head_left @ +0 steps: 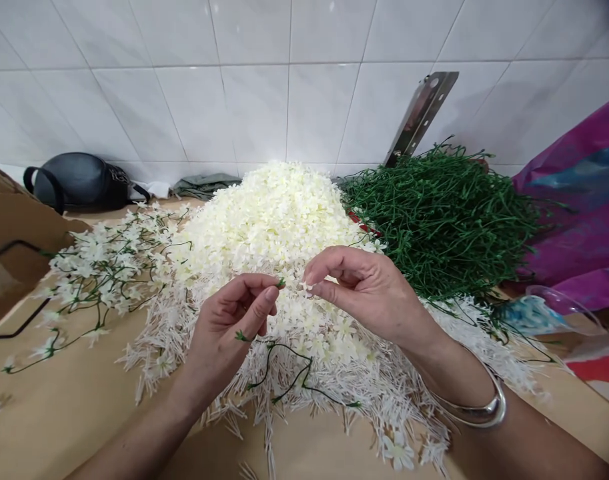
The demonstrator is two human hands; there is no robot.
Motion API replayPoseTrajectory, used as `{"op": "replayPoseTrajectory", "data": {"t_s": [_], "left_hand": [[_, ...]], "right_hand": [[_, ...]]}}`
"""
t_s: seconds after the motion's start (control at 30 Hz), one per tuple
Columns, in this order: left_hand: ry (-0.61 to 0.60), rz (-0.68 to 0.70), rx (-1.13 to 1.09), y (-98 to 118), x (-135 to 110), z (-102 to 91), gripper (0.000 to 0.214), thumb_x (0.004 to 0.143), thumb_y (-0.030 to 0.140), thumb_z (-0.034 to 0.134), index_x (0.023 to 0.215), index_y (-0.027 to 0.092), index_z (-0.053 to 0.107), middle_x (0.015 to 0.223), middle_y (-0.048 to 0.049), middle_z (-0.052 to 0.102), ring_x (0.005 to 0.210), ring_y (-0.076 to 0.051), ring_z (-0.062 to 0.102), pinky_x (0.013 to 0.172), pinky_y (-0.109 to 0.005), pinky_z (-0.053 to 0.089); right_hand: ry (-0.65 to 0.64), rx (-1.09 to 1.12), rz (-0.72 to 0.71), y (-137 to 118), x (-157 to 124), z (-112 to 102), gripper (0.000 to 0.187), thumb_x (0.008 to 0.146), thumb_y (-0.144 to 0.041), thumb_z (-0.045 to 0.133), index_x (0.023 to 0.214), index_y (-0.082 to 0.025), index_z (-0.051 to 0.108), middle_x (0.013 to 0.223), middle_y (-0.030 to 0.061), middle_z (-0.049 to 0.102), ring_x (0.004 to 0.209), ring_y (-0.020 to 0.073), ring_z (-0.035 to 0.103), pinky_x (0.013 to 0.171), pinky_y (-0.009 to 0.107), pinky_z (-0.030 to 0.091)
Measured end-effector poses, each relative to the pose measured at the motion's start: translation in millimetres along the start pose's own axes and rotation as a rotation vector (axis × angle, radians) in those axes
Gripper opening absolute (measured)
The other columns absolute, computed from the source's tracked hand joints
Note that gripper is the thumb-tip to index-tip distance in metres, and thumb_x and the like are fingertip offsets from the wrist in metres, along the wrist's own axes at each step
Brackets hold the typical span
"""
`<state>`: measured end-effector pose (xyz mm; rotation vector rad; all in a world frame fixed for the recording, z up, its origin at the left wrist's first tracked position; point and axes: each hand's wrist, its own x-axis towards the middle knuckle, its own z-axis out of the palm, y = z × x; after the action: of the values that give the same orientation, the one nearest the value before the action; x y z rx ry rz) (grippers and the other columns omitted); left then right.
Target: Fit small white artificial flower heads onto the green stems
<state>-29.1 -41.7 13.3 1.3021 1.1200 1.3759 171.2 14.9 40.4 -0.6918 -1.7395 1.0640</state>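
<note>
My left hand pinches a thin green plastic flower stem near one tip. The stem's dark branches hang below the fingers, bare of petals where they show. Just to the right, my right hand has thumb and forefinger closed on a small white artificial flower, partly hidden by the fingertips. A short gap separates the two hands. Behind and beneath them rises a big heap of cream-white artificial flowers. Thin white stalk-like pieces spread out at its front.
A pile of green stems lies at right, with an upright metal bracket behind it. Assembled flower sprays lie at left, near a cardboard box and a black bag. A clear plastic cup lies at right by purple plastic.
</note>
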Motion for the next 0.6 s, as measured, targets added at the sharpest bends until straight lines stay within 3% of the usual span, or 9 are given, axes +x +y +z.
{"op": "replayPoseTrajectory", "data": {"t_s": [0.27, 0.6], "left_hand": [[0.007, -0.063, 0.016, -0.1, 0.1, -2.8, 0.011, 0.091, 0.032, 0.076, 0.092, 0.021, 0.079, 0.066, 0.0024, 0.065, 0.052, -0.006, 0.047, 0.048, -0.014, 0.041], [-0.003, 0.014, 0.189, -1.4, 2.0, -5.2, 0.007, 0.089, 0.026, 0.073, 0.089, 0.022, 0.079, 0.062, 0.0031, 0.063, 0.055, -0.010, 0.049, 0.054, -0.022, 0.044]], "right_hand": [[-0.008, 0.150, 0.205, 9.1, -2.0, 9.6, 0.007, 0.083, -0.023, 0.082, 0.083, -0.022, 0.074, 0.074, -0.0016, 0.073, 0.064, 0.0104, 0.062, 0.057, 0.023, 0.046], [-0.074, 0.274, 0.388, 20.0, -3.1, 14.1, 0.027, 0.080, -0.045, 0.087, 0.084, -0.022, 0.074, 0.074, -0.0002, 0.071, 0.068, 0.0137, 0.062, 0.064, 0.027, 0.048]]}}
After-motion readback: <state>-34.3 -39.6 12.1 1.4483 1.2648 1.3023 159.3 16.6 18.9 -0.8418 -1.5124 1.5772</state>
